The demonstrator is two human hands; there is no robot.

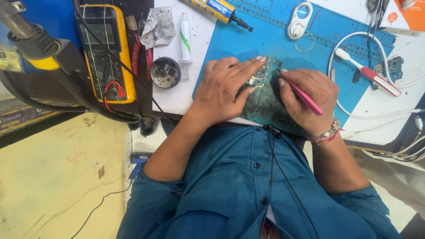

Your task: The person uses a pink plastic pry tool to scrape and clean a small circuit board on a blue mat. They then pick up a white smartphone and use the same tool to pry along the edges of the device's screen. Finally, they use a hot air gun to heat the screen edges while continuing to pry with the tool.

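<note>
A small circuit board (260, 75) lies on the blue work mat (274, 40), near its front edge. My left hand (226, 84) presses on the board, with forefinger and thumb pinning its two sides. My right hand (307, 95) grips a thin pink tool (305, 95) like a pen. The tool's tip points toward the right edge of the board, where a finger hides it. A beaded bracelet sits on my right wrist.
A yellow multimeter (106, 48) with red and black leads lies at the left, beside a round tin (165, 72) and a white tube (185, 37). A glue tube (217, 9), a white round device (299, 20), a toothbrush (369, 75) and white cables lie further back and right.
</note>
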